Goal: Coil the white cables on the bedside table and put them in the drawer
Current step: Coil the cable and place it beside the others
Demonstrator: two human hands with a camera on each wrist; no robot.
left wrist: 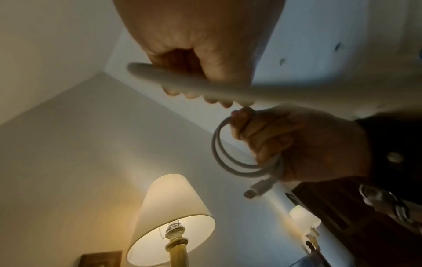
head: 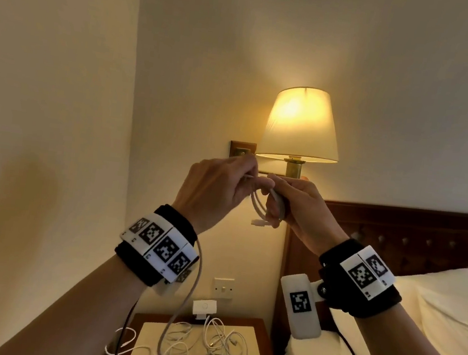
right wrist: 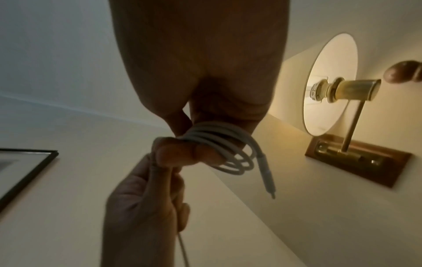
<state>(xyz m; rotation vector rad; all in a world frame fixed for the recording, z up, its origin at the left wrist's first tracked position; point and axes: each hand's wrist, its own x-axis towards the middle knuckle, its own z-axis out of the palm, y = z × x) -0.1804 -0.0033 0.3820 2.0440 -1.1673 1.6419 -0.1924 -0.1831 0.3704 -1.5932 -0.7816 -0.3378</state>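
While right hand (head: pixel 296 205) clamps the cable coil (left wrist: pixel 237 159) so loops stay put, left hand (head: pixel 220 187) pinches its tail — feeding another turn — tangle left on far table (head: pixel 263 331)

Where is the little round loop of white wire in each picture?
Head view: the coil sits at mid-picture, between the left hand and the right hand, which holds it.
Left wrist view: right of centre, in the right hand, plug hanging below.
Right wrist view: centre, just under the right hand, plug pointing down.
Shared landmark: the lit lamp.
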